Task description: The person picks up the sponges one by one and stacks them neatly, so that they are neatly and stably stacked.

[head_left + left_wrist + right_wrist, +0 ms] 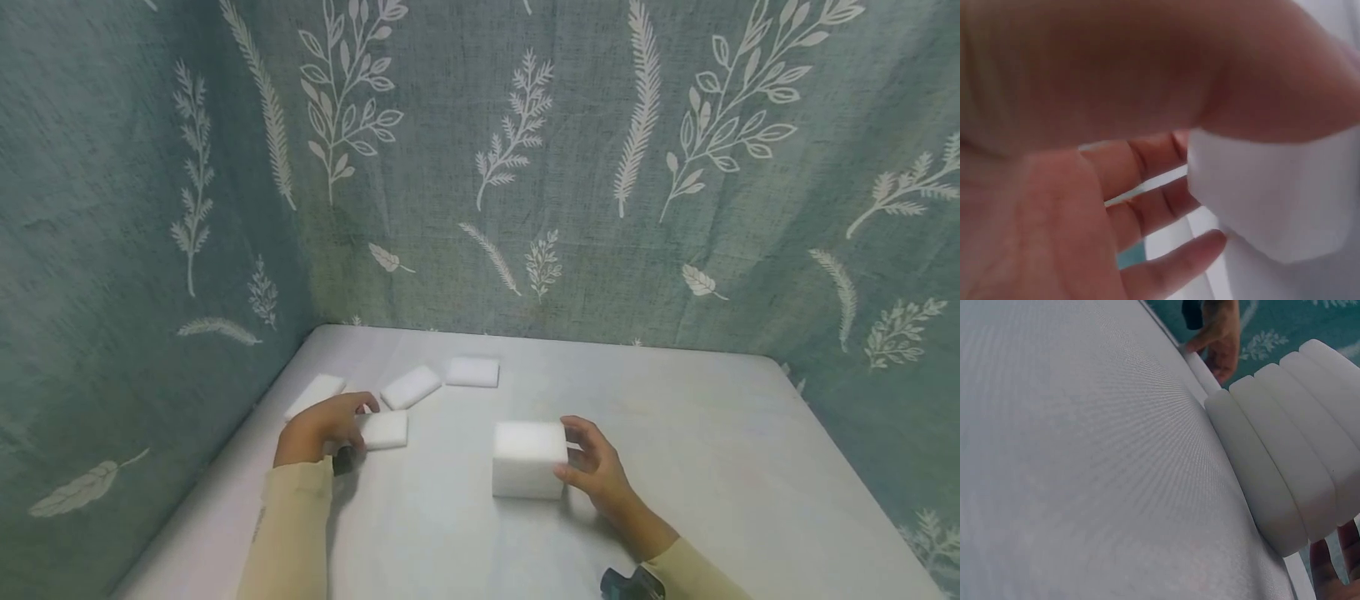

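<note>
Under the fingers of the left hand (324, 427) I have one white foam slab (387, 430), its left end caught between thumb and fingers. From the left wrist view I read the thumb lying across the slab's near edge and the fingertips reaching its other side, so the fingers are narrowed on it; whether it is lifted off the table (712, 417) I cannot tell.

Well to the right of those fingers stands a blocky stack of slabs (528, 460), and my right hand (597, 467) is at its right end. There the thumb sits on the front corner and the other fingers bend round the back corner, spread to the stack's depth and holding it. The right wrist view shows me several layers with rounded edges pressed flush together, the lowest on the table.

Just behind the left fingers I see a slanted slab (318, 390), partly covered by the hand. Beyond the fingertips lies a tilted slab (411, 387), and next to it, farther off to the right, a straight-set slab (472, 372). Behind everything the fingers touch hangs a green leaf-patterned curtain (442, 125). Below the hands I see two pale sleeves (292, 525).
</note>
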The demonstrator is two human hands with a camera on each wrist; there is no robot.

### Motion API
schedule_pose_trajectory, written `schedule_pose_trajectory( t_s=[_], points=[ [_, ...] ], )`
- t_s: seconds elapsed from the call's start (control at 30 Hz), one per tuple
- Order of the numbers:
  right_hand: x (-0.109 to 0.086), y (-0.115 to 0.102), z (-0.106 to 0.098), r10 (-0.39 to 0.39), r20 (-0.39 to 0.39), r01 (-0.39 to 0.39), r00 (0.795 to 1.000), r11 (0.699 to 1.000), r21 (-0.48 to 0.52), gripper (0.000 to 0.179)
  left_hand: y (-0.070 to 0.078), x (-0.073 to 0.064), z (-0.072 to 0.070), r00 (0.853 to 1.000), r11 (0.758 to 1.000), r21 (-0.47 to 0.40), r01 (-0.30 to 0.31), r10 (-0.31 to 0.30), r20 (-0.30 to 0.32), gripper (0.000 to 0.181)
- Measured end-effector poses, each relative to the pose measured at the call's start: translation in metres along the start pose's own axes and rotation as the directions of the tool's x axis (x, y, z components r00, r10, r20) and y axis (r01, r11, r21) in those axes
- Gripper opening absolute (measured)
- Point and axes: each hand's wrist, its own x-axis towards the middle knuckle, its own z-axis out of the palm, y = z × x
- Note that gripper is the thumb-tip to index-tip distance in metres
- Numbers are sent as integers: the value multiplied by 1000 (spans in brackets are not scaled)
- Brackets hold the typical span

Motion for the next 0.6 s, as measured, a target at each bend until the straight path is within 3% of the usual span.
schedule_pose_trajectory(
  t_s=[0.13, 0.37, 0.6],
  points=[
    [1, 1, 3, -7, 3, 7, 1000, 1000, -1, 64, 2, -4, -4, 1000, 1000, 28, 7, -7, 5, 60],
    [-2, 3, 2, 6, -8, -6, 1000, 1000, -29, 64, 11, -4, -4, 999, 997, 69, -32, 32, 13, 55],
    [-1, 0, 1, -1, -12, 0, 1000, 999, -41, 62, 25, -1, -1, 999, 998, 43, -50, 50, 1, 57]
  ],
)
